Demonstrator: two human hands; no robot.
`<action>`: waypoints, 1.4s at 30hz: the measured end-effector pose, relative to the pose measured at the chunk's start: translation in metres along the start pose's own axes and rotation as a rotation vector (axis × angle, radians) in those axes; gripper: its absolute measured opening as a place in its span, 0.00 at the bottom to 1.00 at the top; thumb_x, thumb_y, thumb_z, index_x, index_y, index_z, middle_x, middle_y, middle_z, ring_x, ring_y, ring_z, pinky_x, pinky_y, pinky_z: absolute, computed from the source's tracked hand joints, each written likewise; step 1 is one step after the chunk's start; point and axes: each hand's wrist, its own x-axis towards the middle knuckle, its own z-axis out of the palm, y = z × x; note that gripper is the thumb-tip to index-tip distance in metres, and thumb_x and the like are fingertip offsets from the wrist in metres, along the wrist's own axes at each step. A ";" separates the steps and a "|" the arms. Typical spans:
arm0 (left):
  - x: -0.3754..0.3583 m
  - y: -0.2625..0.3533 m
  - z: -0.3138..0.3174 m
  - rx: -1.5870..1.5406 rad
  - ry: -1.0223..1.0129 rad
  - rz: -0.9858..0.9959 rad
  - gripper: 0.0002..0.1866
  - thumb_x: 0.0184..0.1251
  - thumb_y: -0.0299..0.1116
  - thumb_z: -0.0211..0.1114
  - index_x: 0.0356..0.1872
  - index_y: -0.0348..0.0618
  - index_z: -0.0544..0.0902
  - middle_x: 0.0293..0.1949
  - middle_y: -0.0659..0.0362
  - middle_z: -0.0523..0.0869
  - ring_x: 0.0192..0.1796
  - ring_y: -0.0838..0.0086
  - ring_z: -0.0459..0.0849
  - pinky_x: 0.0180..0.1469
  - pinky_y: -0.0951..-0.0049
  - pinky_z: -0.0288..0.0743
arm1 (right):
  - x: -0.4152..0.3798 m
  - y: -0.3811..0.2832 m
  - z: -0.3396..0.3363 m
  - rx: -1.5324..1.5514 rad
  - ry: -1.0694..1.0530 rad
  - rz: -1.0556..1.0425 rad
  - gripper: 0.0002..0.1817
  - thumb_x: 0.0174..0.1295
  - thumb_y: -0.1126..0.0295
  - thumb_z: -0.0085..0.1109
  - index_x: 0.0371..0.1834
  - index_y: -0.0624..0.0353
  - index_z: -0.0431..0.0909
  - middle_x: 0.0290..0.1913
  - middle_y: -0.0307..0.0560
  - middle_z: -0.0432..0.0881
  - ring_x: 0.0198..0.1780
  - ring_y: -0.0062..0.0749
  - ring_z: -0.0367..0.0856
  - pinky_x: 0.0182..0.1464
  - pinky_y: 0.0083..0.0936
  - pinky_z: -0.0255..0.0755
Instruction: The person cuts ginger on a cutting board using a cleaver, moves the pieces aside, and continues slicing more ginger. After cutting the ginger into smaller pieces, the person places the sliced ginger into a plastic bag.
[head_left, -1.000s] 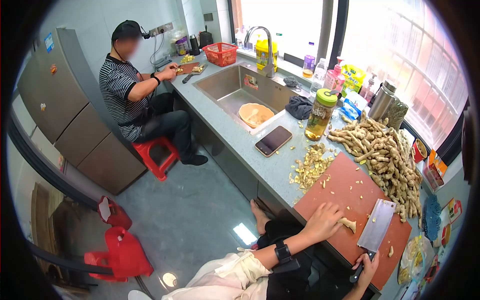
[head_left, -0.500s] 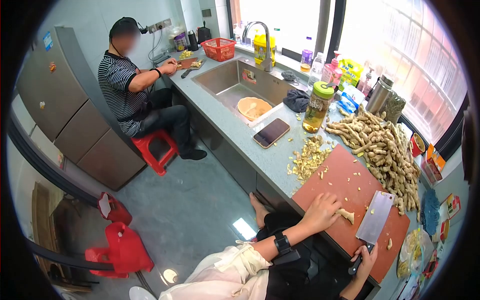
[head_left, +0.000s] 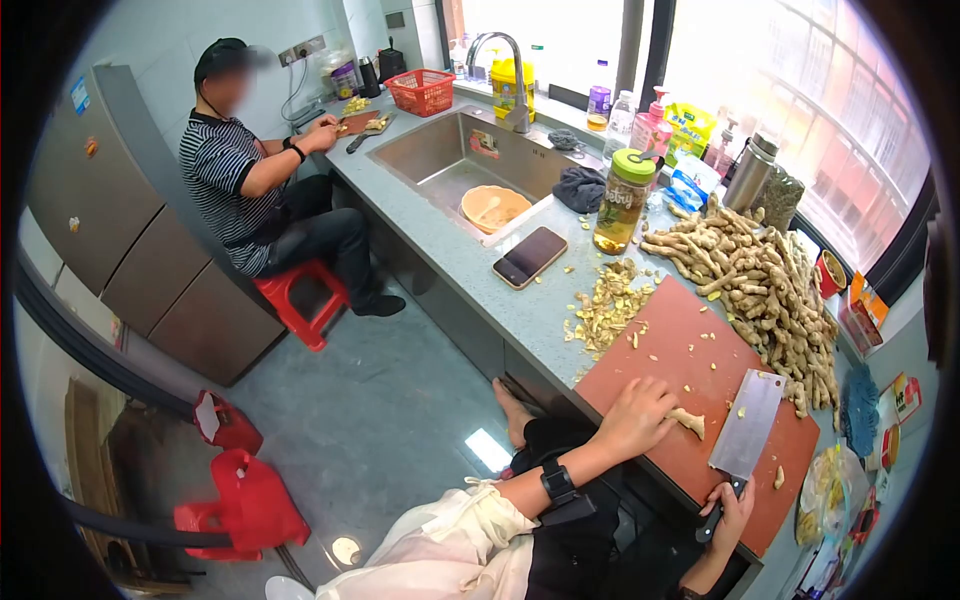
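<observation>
On the brown cutting board point(head_left: 640, 350), my left hand point(head_left: 640, 418) has its fingers curled over one end of a piece of ginger point(head_left: 688, 422), whose other end sticks out to the right. My right hand point(head_left: 728, 515) is closed round the black handle of a cleaver point(head_left: 748, 420). Its broad blade lies flat or nearly flat over the board, apart from the held ginger. A smaller ginger bit point(head_left: 779, 477) sits right of the blade, and small scraps are scattered about the board. Behind it is a large heap of ginger roots point(head_left: 765, 285).
Ginger slices point(head_left: 612, 305) lie beyond the board's left corner. Nearby are a phone point(head_left: 530, 257) and a green-lidded jar point(head_left: 622, 205). The sink point(head_left: 420, 165) holds a bowl point(head_left: 497, 210). A co-worker point(head_left: 235, 165) sits on a red stool point(head_left: 307, 305) at the counter's far end.
My view has shifted slightly, so the counter appears a little further left. Both hands keep their holds on the ginger and the cleaver, with hardly any movement.
</observation>
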 end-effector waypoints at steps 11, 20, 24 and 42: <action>0.004 0.004 -0.006 0.073 -0.044 -0.016 0.13 0.61 0.35 0.75 0.44 0.45 0.87 0.44 0.56 0.83 0.52 0.57 0.80 0.58 0.55 0.72 | -0.005 -0.017 0.010 0.040 0.018 0.077 0.17 0.73 0.72 0.58 0.61 0.66 0.72 0.30 0.44 0.79 0.24 0.25 0.78 0.29 0.22 0.75; 0.003 0.003 -0.001 0.063 -0.019 0.003 0.12 0.59 0.36 0.77 0.41 0.46 0.87 0.45 0.60 0.85 0.52 0.60 0.80 0.58 0.58 0.71 | -0.004 -0.014 0.008 0.058 0.023 0.097 0.17 0.73 0.73 0.59 0.61 0.67 0.71 0.32 0.45 0.80 0.24 0.24 0.78 0.29 0.22 0.76; 0.004 0.003 -0.005 0.025 -0.042 0.002 0.12 0.61 0.37 0.76 0.43 0.46 0.87 0.43 0.59 0.84 0.51 0.60 0.81 0.58 0.58 0.71 | -0.005 -0.015 0.006 0.054 0.009 0.101 0.17 0.73 0.73 0.59 0.61 0.67 0.71 0.32 0.45 0.80 0.24 0.24 0.79 0.29 0.22 0.76; 0.068 -0.058 -0.047 0.230 -0.515 -0.065 0.32 0.80 0.50 0.57 0.76 0.42 0.73 0.80 0.46 0.68 0.82 0.53 0.64 0.82 0.54 0.57 | -0.006 -0.013 0.005 0.059 0.002 0.091 0.16 0.72 0.74 0.59 0.59 0.68 0.72 0.33 0.44 0.80 0.25 0.24 0.79 0.30 0.22 0.76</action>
